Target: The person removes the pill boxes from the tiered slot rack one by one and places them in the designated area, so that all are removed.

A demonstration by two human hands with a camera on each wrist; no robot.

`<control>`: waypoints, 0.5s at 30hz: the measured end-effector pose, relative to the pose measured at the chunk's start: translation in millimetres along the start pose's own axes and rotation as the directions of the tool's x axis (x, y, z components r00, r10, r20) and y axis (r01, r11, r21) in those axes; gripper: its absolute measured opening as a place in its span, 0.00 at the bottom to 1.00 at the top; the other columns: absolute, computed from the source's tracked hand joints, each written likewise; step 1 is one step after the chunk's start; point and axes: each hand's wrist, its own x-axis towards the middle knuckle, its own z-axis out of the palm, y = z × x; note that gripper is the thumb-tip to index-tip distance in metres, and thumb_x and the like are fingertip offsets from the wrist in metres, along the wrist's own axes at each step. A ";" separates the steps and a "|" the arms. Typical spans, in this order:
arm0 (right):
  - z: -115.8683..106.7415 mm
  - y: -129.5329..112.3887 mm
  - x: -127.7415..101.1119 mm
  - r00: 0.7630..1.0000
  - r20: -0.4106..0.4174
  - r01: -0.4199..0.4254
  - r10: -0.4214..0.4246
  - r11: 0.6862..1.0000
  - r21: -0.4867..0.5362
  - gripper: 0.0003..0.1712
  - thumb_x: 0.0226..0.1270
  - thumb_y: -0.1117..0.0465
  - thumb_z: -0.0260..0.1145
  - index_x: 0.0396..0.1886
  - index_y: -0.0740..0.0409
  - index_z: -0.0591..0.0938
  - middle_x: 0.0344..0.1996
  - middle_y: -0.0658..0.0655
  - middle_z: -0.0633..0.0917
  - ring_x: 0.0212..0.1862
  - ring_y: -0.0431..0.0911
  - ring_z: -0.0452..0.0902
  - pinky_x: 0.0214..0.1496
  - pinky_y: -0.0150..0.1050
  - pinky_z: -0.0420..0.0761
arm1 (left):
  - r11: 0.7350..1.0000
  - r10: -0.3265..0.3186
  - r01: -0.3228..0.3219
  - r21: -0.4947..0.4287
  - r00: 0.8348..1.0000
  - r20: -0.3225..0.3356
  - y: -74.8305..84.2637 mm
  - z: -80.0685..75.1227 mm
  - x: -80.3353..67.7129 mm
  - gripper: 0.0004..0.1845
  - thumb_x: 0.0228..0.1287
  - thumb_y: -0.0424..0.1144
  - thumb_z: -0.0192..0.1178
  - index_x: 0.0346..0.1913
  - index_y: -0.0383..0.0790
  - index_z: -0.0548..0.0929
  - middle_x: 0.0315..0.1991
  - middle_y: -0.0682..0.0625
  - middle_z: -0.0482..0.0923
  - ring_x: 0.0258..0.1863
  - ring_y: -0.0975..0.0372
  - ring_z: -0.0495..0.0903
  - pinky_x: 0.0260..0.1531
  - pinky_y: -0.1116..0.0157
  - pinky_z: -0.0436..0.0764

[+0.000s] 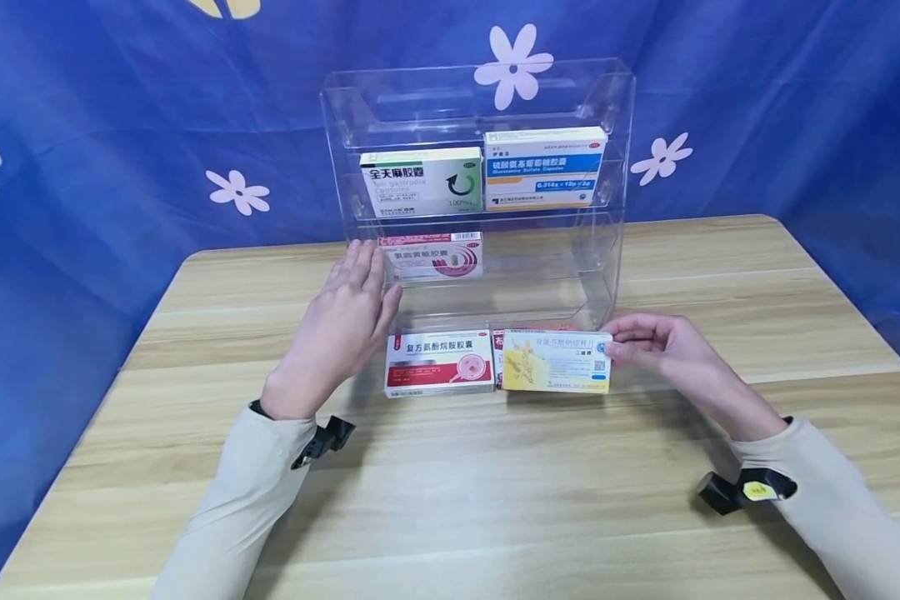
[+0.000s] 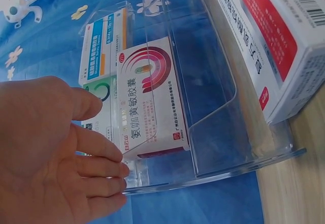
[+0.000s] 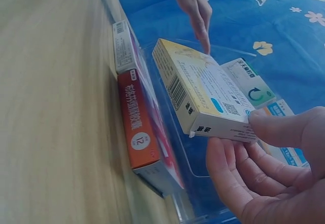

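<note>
Resting flat-fingered against the clear rack's (image 1: 607, 250) left edge, the left hand (image 1: 345, 321) holds nothing, likely steadying it beside the pink-striped box (image 1: 431, 256) on the middle shelf. Rightward, the right hand (image 1: 663, 346) pinches the yellow box (image 1: 557, 362) by its end, lifted over an orange-red box (image 3: 139, 127) on the surface (image 1: 495, 500), label outward.

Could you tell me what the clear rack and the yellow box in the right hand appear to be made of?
The rack looks like clear acrylic: see-through, glossy, bent edges. The yellow box, pinched by the right hand, seems printed cardboard, with folded flaps and a barcode.
</note>
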 end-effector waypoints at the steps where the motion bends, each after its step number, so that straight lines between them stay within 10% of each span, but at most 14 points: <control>1: 0.5 0.8 -0.5 1.000 0.004 0.004 -0.004 1.000 0.006 0.20 0.65 0.64 0.67 0.52 0.72 0.77 0.38 0.50 0.87 0.39 0.42 0.84 0.45 0.35 0.83 | 1.000 -0.001 0.001 -0.001 1.000 0.005 0.1 -0.3 0.0 0.32 0.78 0.46 0.37 0.70 0.20 0.56 0.72 0.29 0.51 0.73 0.42 0.47 0.73 0.50 0.47; 15: 7.8 9.4 -4.5 0.999 0.037 -0.012 0.011 1.000 0.024 0.19 0.64 0.65 0.67 0.51 0.74 0.77 0.37 0.53 0.86 0.38 0.42 0.83 0.42 0.35 0.84 | 1.000 -0.002 0.002 -0.006 1.000 -0.001 0.4 0.1 -0.3 0.32 0.78 0.45 0.38 0.70 0.20 0.56 0.72 0.28 0.51 0.73 0.42 0.47 0.73 0.50 0.47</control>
